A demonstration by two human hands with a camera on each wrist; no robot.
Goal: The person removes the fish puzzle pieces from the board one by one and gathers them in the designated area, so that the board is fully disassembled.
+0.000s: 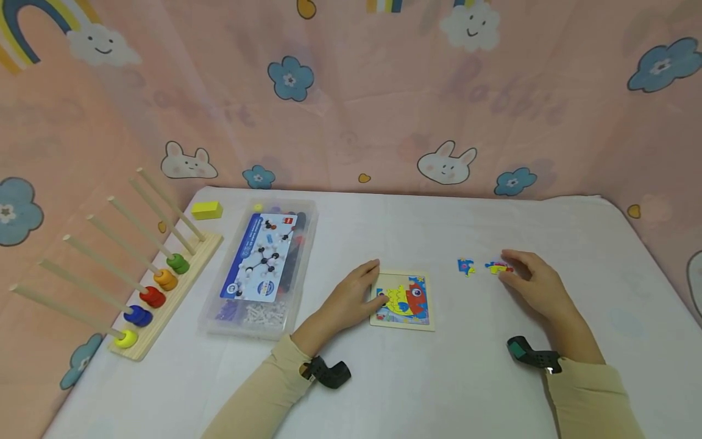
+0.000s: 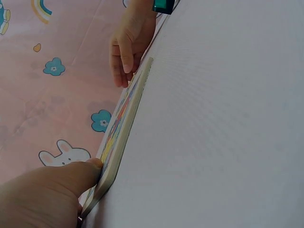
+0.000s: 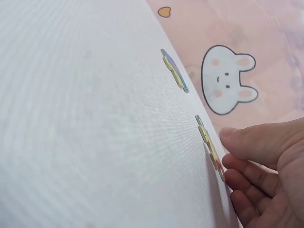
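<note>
A small square wooden jigsaw puzzle (image 1: 403, 317) lies flat, its picture a yellow and red fish on blue. My left hand (image 1: 347, 299) is at its left side, with the thumb resting on the picture and the fingers along the edge near the far left corner. In the left wrist view, that thumb (image 2: 85, 173) presses on top of the puzzle (image 2: 126, 126). My right hand (image 1: 534, 283) is at a multicoloured puzzle piece (image 1: 496, 267), fingertips right by its red end and thumb apart from the fingers. Left of that piece lies a blue puzzle piece (image 1: 465, 266).
On the left stands a wooden peg rack (image 1: 205, 250) with coloured rings on several pegs. Beside it lies a clear plastic case (image 1: 304, 262) with a molecule-picture card and small parts inside. A yellow block (image 1: 206, 210) sits behind. A patterned pink cloth (image 1: 356, 122) hangs behind the white table (image 1: 439, 384).
</note>
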